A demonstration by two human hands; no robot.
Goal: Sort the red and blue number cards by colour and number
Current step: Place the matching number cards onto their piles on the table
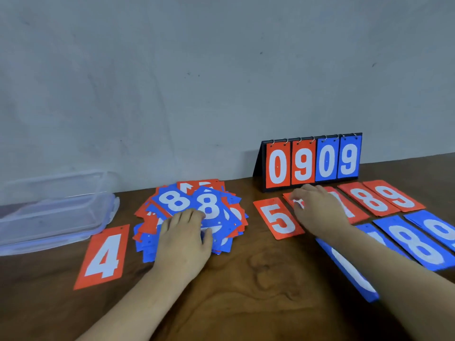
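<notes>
Two hands: your left hand (183, 232) flat on pile (216, 207), right hand (317, 212) on red card (287, 196), grip unclear; forearm (384, 264) could drag blue cards (418, 244).

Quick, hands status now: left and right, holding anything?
Left hand: open, flat on the mixed card pile.
Right hand: on a red card beside the red 5; grip cannot be told.

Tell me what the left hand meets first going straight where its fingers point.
Likely the top blue 8 card of the mixed pile; the left hand rests on that pile, fingers aimed straight at it. Whether they touch it yet is unclear.
</notes>
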